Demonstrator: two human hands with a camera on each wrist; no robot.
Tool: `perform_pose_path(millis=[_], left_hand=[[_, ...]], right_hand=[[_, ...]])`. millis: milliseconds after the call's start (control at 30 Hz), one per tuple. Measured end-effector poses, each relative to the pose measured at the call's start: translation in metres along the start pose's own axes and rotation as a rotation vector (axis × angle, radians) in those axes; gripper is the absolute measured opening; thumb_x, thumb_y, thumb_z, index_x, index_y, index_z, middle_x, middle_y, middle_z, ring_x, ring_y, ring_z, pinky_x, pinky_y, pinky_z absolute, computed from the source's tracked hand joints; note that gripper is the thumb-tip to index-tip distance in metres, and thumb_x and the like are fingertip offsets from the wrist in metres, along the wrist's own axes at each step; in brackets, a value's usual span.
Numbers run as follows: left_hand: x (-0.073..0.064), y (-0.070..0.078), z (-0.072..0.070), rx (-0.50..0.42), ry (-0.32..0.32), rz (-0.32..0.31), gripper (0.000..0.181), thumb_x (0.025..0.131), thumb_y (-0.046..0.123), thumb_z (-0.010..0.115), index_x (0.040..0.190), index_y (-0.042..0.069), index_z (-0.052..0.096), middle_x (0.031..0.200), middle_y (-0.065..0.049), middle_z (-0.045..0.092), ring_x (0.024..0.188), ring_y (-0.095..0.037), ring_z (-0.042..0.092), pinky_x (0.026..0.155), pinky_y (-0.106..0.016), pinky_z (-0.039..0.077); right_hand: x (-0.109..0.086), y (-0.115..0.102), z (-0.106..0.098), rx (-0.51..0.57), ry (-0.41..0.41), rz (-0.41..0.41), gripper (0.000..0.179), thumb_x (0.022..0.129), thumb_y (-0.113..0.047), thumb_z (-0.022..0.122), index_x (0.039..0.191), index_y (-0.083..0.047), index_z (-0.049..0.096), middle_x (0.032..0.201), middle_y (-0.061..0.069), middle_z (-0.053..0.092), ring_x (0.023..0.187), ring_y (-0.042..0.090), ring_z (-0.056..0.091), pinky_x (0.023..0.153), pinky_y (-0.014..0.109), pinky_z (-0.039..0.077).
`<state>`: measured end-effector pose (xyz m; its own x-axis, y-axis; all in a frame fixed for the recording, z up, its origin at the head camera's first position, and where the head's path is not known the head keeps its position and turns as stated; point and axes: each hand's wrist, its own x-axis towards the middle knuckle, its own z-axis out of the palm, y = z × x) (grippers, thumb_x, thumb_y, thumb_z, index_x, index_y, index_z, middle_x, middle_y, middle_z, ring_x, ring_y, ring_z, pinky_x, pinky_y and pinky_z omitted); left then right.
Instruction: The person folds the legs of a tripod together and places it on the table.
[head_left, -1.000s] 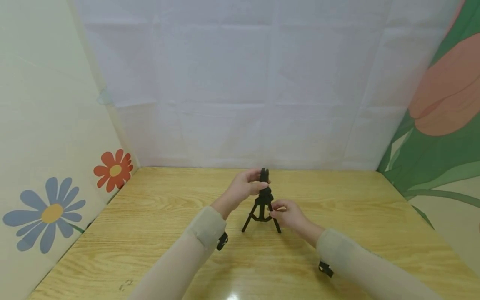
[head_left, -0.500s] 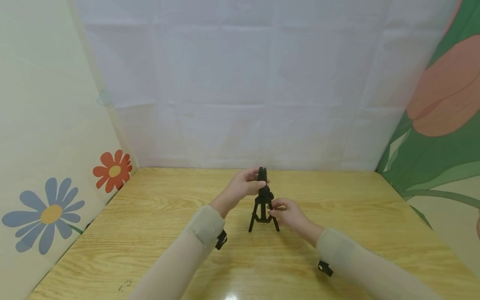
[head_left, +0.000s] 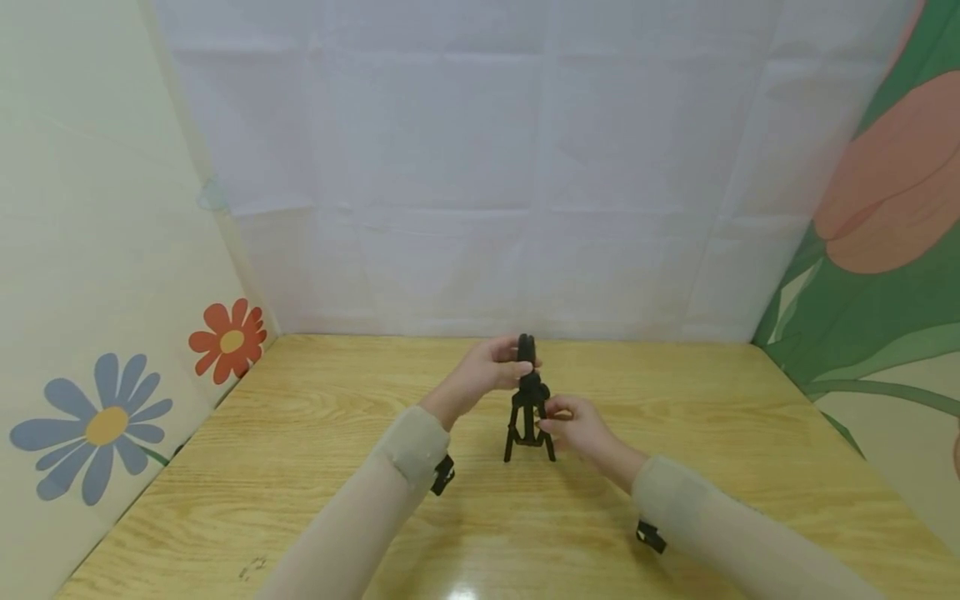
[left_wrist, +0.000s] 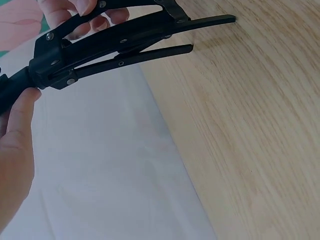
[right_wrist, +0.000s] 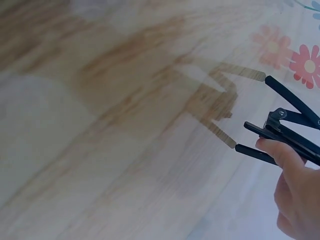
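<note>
Tripod: the black tripod [head_left: 529,388] stands upright on the wood-grain surface [head_left: 322,433], between both hands and well apart from the white sheet [head_left: 525,208] behind it.
Left hand: this hand [head_left: 483,369] grasps the tripod's upper part, thumb on the near side; a slack hold here could let the top lean over.
Right hand: this hand [head_left: 581,427] grasps 1 leg between thumb and fingers; pulling or pushing that leg alone could drag the whole stand sideways.
Legs: all 3 legs [left_wrist: 160,53] show in the left wrist view, spread only modestly; so narrow a stance would probably tip easily if the left hand let go too soon.
Feet: in the right wrist view 2 leg tips meet their reflections, so they appear to touch down; I cannot tell whether the 3rd bears weight, and if it does not, the tripod could rock.
Braces: the hinged braces [right_wrist: 297,118] join the legs near the right fingers; a leg folding suddenly could nip a fingertip, and forcing it against its hinge could strain the rivets.
Surface: it looks glossy, so the feet may slide under uneven pressure.
Wrist devices: the black device [head_left: 442,477] on the left wrist hangs clear of the legs; a low swing of that arm might knock them.
</note>
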<state>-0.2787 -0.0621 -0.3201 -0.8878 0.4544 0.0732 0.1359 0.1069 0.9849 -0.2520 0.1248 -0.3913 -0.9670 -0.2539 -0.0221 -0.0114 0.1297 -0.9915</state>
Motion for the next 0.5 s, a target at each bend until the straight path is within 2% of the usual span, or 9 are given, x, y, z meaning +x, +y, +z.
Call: perform_pose_path(millis=[200, 500], left_hand=[[0.0014, -0.0002, -0.0009, 0.000, -0.039, -0.004, 0.047, 0.098, 0.003, 0.056, 0.142, -0.003, 0.043, 0.129, -0.023, 0.058, 0.117, -0.033, 0.059, 0.098, -0.044, 0.046], [0.0001, 0.0021, 0.0033, 0.022, -0.033, 0.011, 0.044, 0.098, 0.004, 0.057, 0.140, -0.002, 0.046, 0.125, -0.021, 0.061, 0.116, -0.031, 0.059, 0.097, -0.044, 0.047]], right_hand=[[-0.0012, 0.0013, 0.0000, 0.019, -0.006, -0.008, 0.012, 0.092, 0.011, 0.056, 0.102, 0.016, 0.055, 0.111, 0.022, 0.056, 0.097, 0.027, 0.061, 0.072, 0.040, 0.057], [-0.0001, 0.0020, -0.0042, -0.027, -0.015, -0.035, 0.005, 0.091, 0.012, 0.057, 0.095, 0.014, 0.054, 0.108, 0.024, 0.058, 0.093, 0.025, 0.061, 0.073, 0.041, 0.057]])
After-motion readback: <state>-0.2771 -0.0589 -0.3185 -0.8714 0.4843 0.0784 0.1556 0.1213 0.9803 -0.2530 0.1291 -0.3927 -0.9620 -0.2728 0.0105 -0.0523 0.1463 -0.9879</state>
